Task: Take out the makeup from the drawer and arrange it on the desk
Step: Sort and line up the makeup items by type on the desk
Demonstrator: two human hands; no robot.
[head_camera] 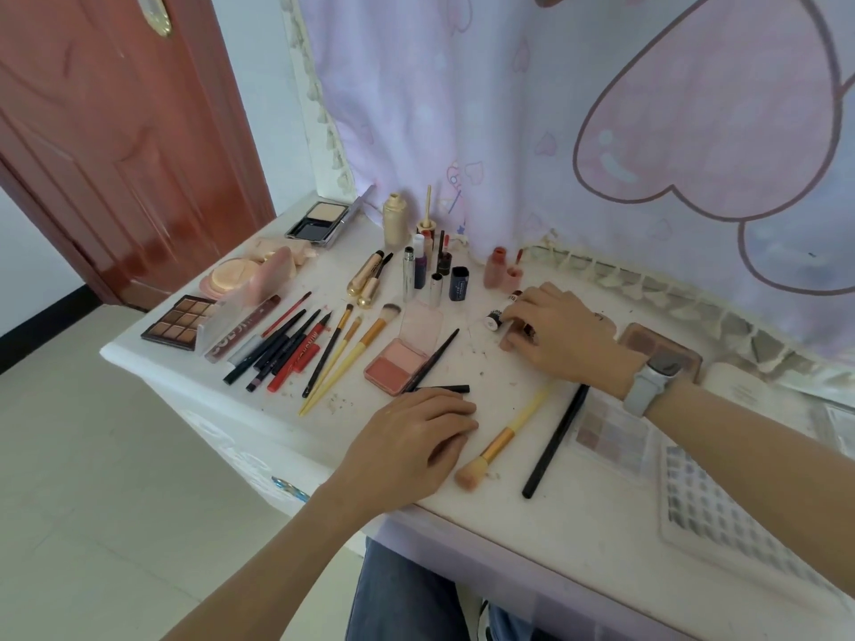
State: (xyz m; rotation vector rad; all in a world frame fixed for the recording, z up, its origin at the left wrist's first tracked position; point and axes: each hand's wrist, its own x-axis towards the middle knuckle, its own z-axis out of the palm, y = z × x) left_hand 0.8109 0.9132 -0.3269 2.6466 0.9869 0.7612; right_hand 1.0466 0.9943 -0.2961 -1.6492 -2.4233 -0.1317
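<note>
Makeup lies spread over the white desk. My right hand, with a grey watch on the wrist, grips a small dark bottle lying on the desk near the back. My left hand rests palm down at the front, its fingertips on a short black pencil. An open pink blush compact sits between the hands and a row of brushes and pencils. A yellow-handled brush and a long black pencil lie to the right of my left hand. No drawer is visible.
Bottles and lipstick tubes stand at the back by a purple curtain. A brown eyeshadow palette and powder compacts lie at the left; pale palettes lie at the right. A red-brown door is at far left.
</note>
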